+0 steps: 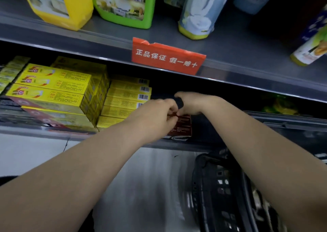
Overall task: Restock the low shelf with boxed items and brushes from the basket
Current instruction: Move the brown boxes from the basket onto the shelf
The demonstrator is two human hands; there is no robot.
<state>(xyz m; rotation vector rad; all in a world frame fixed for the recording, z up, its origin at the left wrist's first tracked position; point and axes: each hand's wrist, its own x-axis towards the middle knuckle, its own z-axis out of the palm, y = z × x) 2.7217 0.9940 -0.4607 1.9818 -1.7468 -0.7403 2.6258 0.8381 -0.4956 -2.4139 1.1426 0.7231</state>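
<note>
Right of the yellow box stack (115,104), on the low shelf (21,130): dark red box (182,127), top edge pinched by left hand (159,114) and right hand (192,104). Risk: released unseated, it may topple forward.

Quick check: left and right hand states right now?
Left hand: closed, pinching the red box.
Right hand: closed, pinching the same box's top edge.

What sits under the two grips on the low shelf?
A dark red box at the front of the low shelf, right of the yellow boxes. The left grip and right grip pinch its top, covering it; behind is too dark to tell.
</note>
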